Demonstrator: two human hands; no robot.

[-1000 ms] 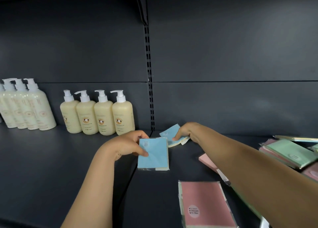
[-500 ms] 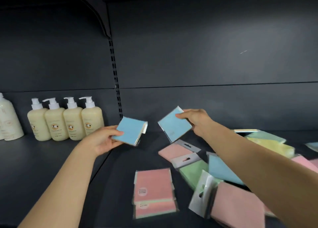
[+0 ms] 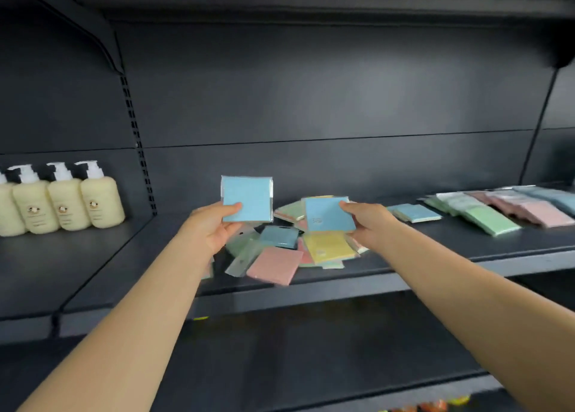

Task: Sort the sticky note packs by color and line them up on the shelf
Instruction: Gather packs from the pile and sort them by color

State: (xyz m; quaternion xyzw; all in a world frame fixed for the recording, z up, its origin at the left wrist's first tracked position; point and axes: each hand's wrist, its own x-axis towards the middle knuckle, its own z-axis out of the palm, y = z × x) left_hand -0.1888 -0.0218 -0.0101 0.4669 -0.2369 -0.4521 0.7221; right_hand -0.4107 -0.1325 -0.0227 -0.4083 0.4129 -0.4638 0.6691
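The left hand (image 3: 214, 229) pinches a blue pack (image 3: 247, 198) by its lower left corner, thumb on the face, and holds it upright above the shelf (image 3: 466, 243) with its flat face toward the camera and its edges nearly square to the frame. The right hand (image 3: 367, 221) grips a second blue pack (image 3: 328, 214) by its right edge; this one leans back a little and is turned slightly, its printed lower edge toward the viewer. Both packs are close to square (no clear long axis), and they hang over a loose heap of pink, yellow, green and blue packs (image 3: 298, 253). To the right, sorted rows (image 3: 497, 212) lie flat, running back to front. Pump bottles (image 3: 62, 204) stand at the left. Half a second ago both packs were tilted on their corners and held nearer the bottles; now they sit straighter, further right, over the heap.
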